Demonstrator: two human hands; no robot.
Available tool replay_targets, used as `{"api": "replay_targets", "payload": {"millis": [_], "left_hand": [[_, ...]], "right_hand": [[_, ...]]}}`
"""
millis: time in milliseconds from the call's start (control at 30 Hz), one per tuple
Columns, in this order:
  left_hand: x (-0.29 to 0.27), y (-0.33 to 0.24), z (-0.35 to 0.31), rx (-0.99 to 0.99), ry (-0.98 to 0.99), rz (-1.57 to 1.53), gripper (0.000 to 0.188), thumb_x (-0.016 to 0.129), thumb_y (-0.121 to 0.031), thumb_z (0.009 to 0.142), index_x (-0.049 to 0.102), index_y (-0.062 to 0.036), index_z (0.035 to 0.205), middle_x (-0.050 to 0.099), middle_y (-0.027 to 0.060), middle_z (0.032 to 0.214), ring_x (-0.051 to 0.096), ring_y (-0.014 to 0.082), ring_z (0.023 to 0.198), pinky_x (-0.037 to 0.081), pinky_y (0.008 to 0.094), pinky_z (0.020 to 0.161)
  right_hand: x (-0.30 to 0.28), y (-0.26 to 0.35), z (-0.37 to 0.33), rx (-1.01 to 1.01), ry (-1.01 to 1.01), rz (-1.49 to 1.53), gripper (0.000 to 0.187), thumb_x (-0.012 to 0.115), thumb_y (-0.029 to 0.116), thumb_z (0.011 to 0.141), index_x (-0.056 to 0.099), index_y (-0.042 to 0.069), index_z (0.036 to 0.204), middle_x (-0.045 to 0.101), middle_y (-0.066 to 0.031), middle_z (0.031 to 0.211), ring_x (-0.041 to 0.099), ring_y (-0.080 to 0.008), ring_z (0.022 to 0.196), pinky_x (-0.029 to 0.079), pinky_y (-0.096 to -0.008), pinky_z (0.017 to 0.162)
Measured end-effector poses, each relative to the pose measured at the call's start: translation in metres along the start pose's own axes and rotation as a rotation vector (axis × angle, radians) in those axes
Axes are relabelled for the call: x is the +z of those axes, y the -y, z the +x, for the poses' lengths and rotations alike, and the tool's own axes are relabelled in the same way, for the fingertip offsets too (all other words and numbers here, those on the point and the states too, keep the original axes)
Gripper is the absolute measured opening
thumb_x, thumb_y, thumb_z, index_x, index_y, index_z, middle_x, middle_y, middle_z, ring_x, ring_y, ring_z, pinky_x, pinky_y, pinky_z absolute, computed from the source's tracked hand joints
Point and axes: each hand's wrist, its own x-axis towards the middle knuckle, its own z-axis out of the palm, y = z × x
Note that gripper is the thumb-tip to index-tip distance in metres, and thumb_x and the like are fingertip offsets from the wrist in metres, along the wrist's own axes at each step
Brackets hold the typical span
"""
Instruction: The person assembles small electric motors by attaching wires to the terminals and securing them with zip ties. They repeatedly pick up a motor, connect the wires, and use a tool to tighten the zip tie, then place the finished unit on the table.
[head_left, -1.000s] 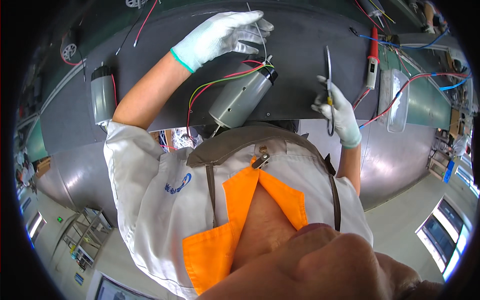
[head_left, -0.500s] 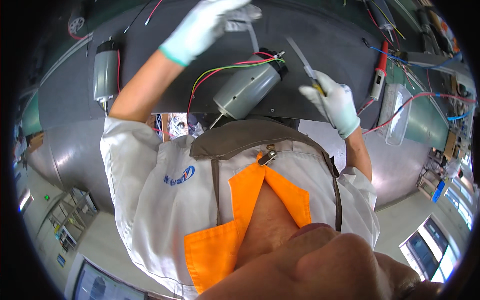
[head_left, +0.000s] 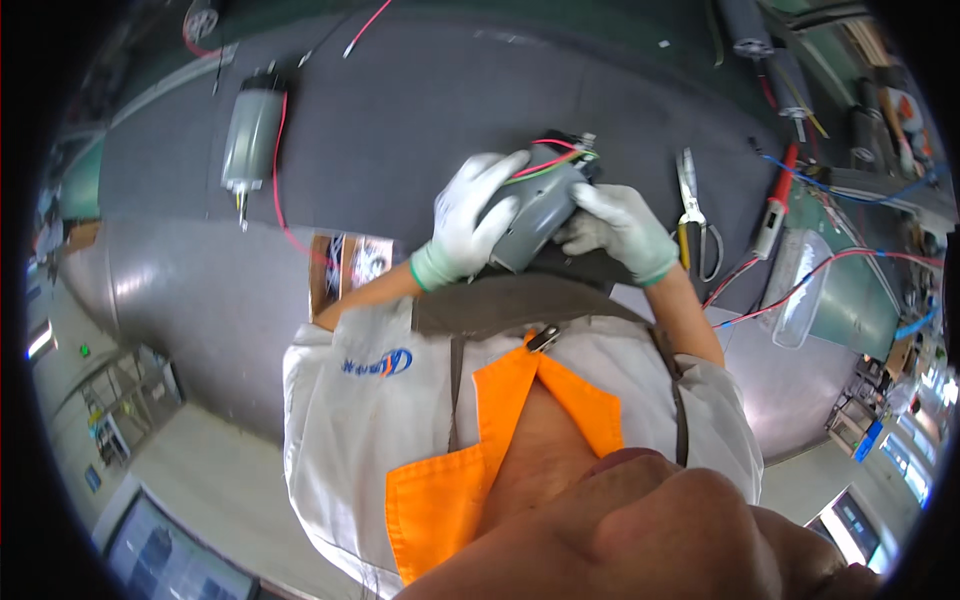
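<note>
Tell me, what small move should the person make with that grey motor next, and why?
Perhaps turn the grey motor slightly, minding its wires: the left hand and right hand are both on its body, the scissors lie apart from them, and the red and green wires run from its far end toward the left hand, where they could get pinched.

The scissors (head_left: pixel 691 212) are now out of your right hand (head_left: pixel 622 230) and lie on the dark bench (head_left: pixel 390 120). Your left hand (head_left: pixel 468 215) is now closer to your body, and both hands now clasp the grey motor (head_left: pixel 538 218).
</note>
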Motion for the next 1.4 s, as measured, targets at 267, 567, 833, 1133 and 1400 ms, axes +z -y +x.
{"api": "replay_targets", "payload": {"millis": [267,567,833,1133,1400], "left_hand": [[-0.014,0.096,0.217,-0.644,-0.118,-0.39,0.036,0.067,-0.027,0.094,0.066,-0.0012,0.12,0.062,0.0056,0.077,0.062,0.0202,0.064,0.046,0.0321,0.058],[-0.014,0.051,0.126,-0.702,0.063,-0.945,0.04,0.055,-0.021,0.105,0.056,0.0046,0.135,0.057,0.0021,0.092,0.057,0.0132,0.079,0.045,0.0261,0.069],[0.007,0.014,0.134,-0.708,0.362,-1.271,0.04,0.058,-0.028,0.104,0.061,0.0037,0.128,0.066,0.0086,0.104,0.067,0.0217,0.095,0.054,0.0328,0.082],[0.013,0.003,0.143,-0.633,0.151,-1.173,0.033,0.058,-0.022,0.104,0.066,0.0033,0.123,0.072,0.0113,0.111,0.071,0.021,0.097,0.058,0.037,0.088],[0.018,0.004,0.145,-0.601,0.119,-1.276,0.03,0.057,-0.019,0.104,0.065,0.0021,0.123,0.072,0.0119,0.115,0.071,0.0209,0.1,0.056,0.0367,0.09]], "right_hand": [[-0.036,0.09,0.077,-0.77,-0.302,-0.109,0.049,0.063,0.026,0.102,0.055,-0.006,0.138,0.068,-0.0125,0.121,0.068,-0.0202,0.105,0.056,-0.0324,0.092],[-0.237,0.026,-0.062,-1.01,-1.057,0.302,0.048,0.067,0.018,0.099,0.049,0.002,0.14,0.069,-0.0116,0.096,0.065,-0.0152,0.072,0.055,-0.0286,0.061],[-0.09,0.063,-0.021,-0.301,-0.278,-0.515,0.028,0.068,0.027,0.097,0.074,0.003,0.111,0.072,-0.0058,0.083,0.067,-0.0102,0.067,0.055,-0.0243,0.058],[-0.004,0.053,-0.003,-0.729,-0.082,-0.187,0.071,0.064,0.025,0.1,0.032,-0.006,0.155,0.072,-0.0169,0.088,0.069,-0.0185,0.076,0.056,-0.0293,0.068],[0.001,0.053,0.03,-0.825,-0.029,-0.031,0.069,0.065,0.023,0.099,0.034,-0.005,0.154,0.072,-0.0184,0.087,0.071,-0.0198,0.071,0.057,-0.0283,0.064]]}}
